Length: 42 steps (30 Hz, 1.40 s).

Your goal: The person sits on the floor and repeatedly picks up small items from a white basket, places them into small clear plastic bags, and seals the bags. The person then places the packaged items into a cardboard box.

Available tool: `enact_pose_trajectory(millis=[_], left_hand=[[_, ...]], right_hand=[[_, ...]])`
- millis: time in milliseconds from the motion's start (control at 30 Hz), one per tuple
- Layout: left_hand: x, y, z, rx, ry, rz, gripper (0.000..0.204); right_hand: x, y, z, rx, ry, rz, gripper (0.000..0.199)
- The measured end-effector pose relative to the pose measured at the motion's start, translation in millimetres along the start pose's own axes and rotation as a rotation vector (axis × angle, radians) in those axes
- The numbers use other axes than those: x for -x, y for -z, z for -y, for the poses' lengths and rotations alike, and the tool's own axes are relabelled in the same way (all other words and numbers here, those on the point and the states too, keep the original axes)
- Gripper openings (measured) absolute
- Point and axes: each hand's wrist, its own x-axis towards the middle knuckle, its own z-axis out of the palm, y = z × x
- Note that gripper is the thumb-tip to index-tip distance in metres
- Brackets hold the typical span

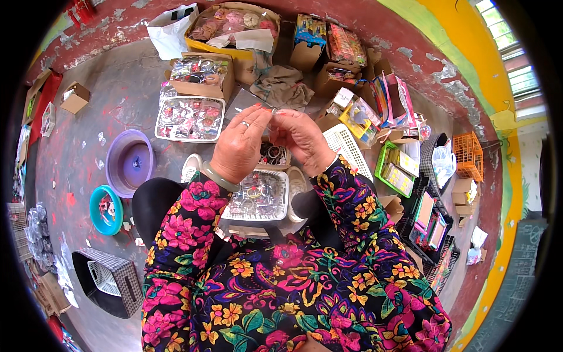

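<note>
My left hand [237,146] and my right hand [300,138] meet in front of me, fingertips pinched close together. Between them shows a bit of something small and silvery, too small to name. A ring is on a left finger and a pale bangle [218,178] circles that wrist. Beneath the hands, a small cardboard box [284,166] holds dark ring-shaped pieces. Nearer to me, a white plastic basket [284,196] is filled with small clear packets. Another white basket [159,132] of pink and red packets sits beyond my left hand.
At the left stand a purple basin [111,158], a teal basin [94,205] and a checkered bin [126,287]. Cartons [226,88] of goods line the far wall. To the right are a green basket [384,154], a black crate [446,226] and an orange crate [468,154].
</note>
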Motion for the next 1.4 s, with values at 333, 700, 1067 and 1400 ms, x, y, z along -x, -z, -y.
enact_pose_trajectory(millis=[333,700,1067,1400], left_hand=[[5.7,0.0,9.4,0.774,0.881,-0.023,0.014],[-1.9,8.6,3.7,1.053,1.087,0.078,0.015],[-1.2,7.5,1.3,1.122,1.058,0.095,0.023],[-0.9,6.7,2.8,1.146,1.106,0.141,0.03]], right_hand=[[7.1,8.5,29.2,0.58,0.586,-0.171,0.023],[7.9,-4.7,20.1,1.215,0.853,-0.097,0.023],[5.3,-6.7,16.1,1.111,0.854,-0.062,0.018],[-1.7,-1.5,11.6,1.108,0.845,-0.1,0.022]])
